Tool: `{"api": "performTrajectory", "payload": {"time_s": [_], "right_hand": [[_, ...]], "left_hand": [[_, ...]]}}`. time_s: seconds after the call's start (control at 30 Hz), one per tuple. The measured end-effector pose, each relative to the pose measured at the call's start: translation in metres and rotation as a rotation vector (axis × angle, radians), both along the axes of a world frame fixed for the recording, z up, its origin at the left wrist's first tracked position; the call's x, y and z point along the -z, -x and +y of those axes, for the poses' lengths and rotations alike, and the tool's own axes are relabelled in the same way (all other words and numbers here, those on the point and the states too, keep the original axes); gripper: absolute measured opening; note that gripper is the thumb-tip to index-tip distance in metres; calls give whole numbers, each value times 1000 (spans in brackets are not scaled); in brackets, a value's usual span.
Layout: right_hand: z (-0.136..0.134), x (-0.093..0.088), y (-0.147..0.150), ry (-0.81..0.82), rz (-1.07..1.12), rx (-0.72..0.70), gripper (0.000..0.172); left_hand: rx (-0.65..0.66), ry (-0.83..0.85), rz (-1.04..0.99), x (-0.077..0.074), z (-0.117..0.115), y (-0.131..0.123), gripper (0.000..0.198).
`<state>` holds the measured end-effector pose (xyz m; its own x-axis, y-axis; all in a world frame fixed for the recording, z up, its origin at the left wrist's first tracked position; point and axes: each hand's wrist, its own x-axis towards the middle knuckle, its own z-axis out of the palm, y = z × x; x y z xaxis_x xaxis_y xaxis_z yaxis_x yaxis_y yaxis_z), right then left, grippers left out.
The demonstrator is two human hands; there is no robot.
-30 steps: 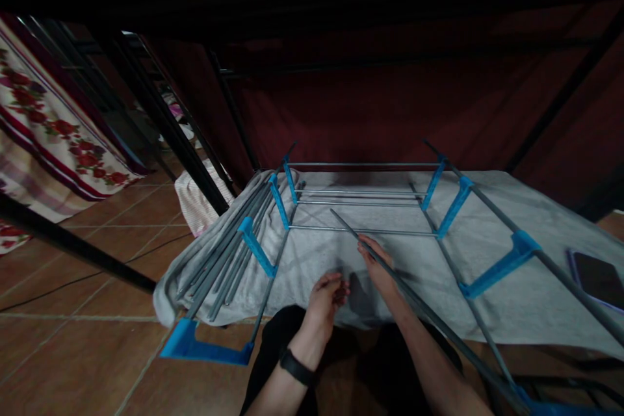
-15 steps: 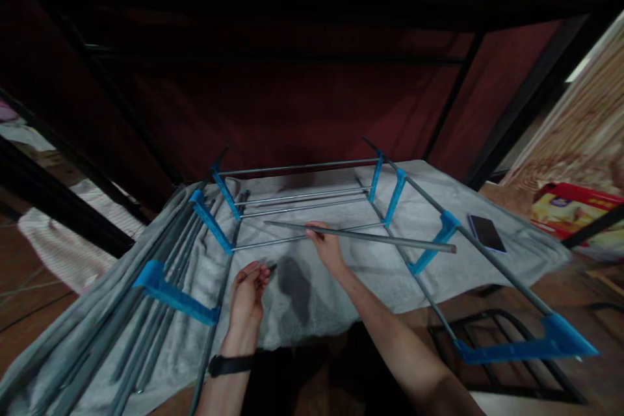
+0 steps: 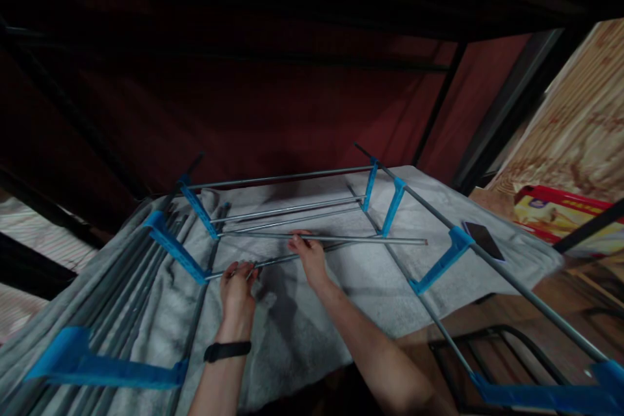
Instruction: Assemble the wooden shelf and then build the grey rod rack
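My right hand (image 3: pixel 311 259) is closed round a loose grey metal tube (image 3: pixel 373 240), held nearly level above the frame. The tube's bare right end reaches past a blue plastic bracket (image 3: pixel 392 208). My left hand (image 3: pixel 238 292), with a dark band on its wrist, is at a crossbar (image 3: pixel 283 260) of the frame. Its fingers are curled together; something small and dark shows at the tips, too small to name. That crossbar runs from the left blue bracket (image 3: pixel 176 248) toward the right side. Long side rods (image 3: pixel 429 208) pass through several blue brackets.
A grey blanket (image 3: pixel 312 331) lies under the frame. Several loose tubes (image 3: pixel 127 312) rest on its left side. A phone (image 3: pixel 482 240) lies on the right, beyond it a red and yellow box (image 3: pixel 560 214). Dark metal posts (image 3: pixel 441 101) and a dark red panel (image 3: pixel 273 117) stand behind.
The tube in my right hand has come down and left, closer to level. My left hand has moved left to the near crossbar. The view has shifted, bringing the frame nearer.
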<state>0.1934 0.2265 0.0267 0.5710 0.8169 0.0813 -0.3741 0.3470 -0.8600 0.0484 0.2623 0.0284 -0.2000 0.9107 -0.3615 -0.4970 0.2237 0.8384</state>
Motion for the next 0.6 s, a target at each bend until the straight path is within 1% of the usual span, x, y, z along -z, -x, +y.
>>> {"api": "performTrajectory", "payload": {"time_s": [0.1,0.17,0.3,0.47,0.6], "right_hand": [[2,2,-1,-9,189,1,33],[1,4,-3,-5,251,12,34],[-2,2,-15,-1,280,29,35],[-6,-1,-33,36,279,87,35],[-13,1,-42,28,293,86,32]], "left_hand": [[13,33,-26,4,4,0,29],[36,42,-25,6,6,-1,28],[58,53,-38,6,9,-5,28],[86,26,-89,5,10,-14,28],[117,1,-113,0,6,-20,26]]}}
